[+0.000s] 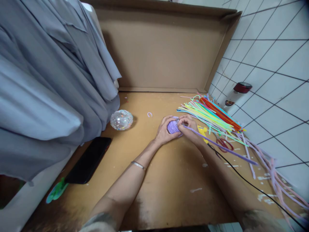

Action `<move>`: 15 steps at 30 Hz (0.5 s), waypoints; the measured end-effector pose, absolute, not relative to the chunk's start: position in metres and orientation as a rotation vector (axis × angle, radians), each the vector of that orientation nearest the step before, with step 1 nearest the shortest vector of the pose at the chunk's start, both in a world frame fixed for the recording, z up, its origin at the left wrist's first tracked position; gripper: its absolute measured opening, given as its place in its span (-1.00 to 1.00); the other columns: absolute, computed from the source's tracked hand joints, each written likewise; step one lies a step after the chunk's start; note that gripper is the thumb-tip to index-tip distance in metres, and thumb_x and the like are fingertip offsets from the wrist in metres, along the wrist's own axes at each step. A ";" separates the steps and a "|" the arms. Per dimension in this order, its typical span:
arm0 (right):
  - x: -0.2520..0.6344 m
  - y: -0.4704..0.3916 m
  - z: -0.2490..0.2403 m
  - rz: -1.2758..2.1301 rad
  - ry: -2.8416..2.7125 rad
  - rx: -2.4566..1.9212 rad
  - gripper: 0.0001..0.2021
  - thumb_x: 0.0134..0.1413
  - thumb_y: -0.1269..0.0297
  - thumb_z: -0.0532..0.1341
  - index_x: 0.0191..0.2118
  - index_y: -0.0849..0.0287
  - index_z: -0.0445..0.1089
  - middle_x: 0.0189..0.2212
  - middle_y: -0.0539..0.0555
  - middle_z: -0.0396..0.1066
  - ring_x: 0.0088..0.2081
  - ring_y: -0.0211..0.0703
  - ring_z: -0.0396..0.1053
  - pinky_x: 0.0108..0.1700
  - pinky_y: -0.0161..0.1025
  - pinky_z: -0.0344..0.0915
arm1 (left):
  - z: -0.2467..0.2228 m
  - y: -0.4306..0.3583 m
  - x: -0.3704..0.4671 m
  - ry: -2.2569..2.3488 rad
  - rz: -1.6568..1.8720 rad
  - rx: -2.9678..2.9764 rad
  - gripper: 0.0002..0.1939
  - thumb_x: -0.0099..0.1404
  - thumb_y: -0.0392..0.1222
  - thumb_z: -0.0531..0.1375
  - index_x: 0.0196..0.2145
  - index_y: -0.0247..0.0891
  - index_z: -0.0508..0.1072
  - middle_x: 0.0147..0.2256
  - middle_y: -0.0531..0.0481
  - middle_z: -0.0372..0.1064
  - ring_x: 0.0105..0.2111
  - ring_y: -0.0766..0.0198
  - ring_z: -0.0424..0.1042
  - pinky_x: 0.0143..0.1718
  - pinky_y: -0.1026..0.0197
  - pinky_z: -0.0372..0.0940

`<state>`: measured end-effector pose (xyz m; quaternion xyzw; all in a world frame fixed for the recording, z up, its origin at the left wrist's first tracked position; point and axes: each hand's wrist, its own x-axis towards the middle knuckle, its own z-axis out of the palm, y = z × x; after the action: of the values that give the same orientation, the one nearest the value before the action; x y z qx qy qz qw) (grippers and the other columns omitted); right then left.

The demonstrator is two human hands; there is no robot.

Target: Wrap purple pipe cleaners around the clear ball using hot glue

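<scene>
My left hand [166,130] is wrapped around a purple coil of wound pipe cleaner [173,127], holding it just above the table. At the coil's right side my right hand [187,125] is closed, with thumb and fingertips pinched at its edge. From that pinch a long purple pipe cleaner [222,147] runs out to the lower right, over my right wrist. The fingers hide the exact spot where strand and coil meet. A small pale pink curved piece [150,114] lies on the table to the left of my hands.
Bundled colourful pipe cleaners [210,112] lie at the back right, near a jar [235,95]. Close to my right forearm are a yellow glue gun [202,132], its black cord and red-handled scissors [225,145]. Leftward sit a faceted clear ball [122,120] and a black phone [89,161]. Cardboard [164,48] stands behind.
</scene>
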<state>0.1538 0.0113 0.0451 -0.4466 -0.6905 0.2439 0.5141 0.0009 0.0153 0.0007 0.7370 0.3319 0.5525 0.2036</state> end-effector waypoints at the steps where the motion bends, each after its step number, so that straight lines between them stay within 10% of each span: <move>1: 0.154 0.011 0.045 0.583 -1.652 -1.079 -0.97 -0.22 0.36 0.18 -0.56 0.13 0.37 -0.28 0.06 0.30 -0.18 -0.12 0.33 -0.06 -0.11 0.26 | 0.000 0.015 0.001 0.934 1.541 2.059 -0.39 0.00 -0.03 0.40 -0.01 -0.14 0.32 0.05 -0.16 0.29 0.17 0.02 0.24 0.17 -0.15 0.20; 15: 0.153 0.006 0.051 0.577 -1.678 -1.092 -0.90 -0.11 0.22 0.25 -0.48 0.13 0.40 -0.26 0.07 0.31 -0.13 -0.08 0.32 -0.02 -0.08 0.25 | 0.012 0.000 0.006 1.332 1.443 2.131 -0.16 -0.15 0.17 0.44 0.06 -0.11 0.31 0.20 -0.21 0.10 0.23 -0.11 0.15 0.20 -0.15 0.14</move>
<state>0.1527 0.0056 0.0507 -0.4526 -0.6953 0.2392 0.5045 0.0063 -0.0005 0.0115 0.7298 0.4564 0.4942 0.1217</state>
